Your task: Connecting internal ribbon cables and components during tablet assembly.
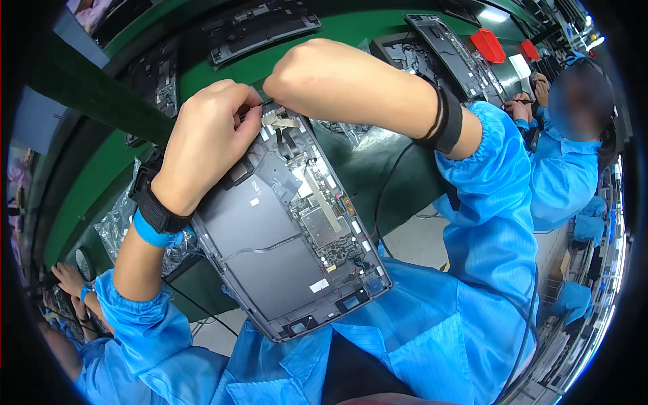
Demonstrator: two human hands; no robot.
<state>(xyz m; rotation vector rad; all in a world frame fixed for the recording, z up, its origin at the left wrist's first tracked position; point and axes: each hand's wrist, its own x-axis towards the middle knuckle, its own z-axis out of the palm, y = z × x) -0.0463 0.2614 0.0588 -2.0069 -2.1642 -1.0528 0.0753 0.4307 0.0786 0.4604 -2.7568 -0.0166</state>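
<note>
An opened grey tablet chassis [270,256] lies tilted in front of me, its lower end close against my body. Its bare circuit board [327,229] and ribbon cables [287,138] show along the right side. My left hand [212,142] is at the chassis's far end, thumb and forefinger pinched together at the edge; what is between them is too small to make out. Beside it, my right hand [307,71] is bent over the far right corner with its fingers curled. The back of that hand hides its fingertips and anything in them.
More opened chassis [263,30] lie on the green bench [347,34], with another [459,57] at the far right. Clear plastic bags [118,226] are at left. A green post [94,101] slants nearby. Red bins [487,46] and a co-worker [563,172] are right. A black cable [388,196] hangs beside the chassis.
</note>
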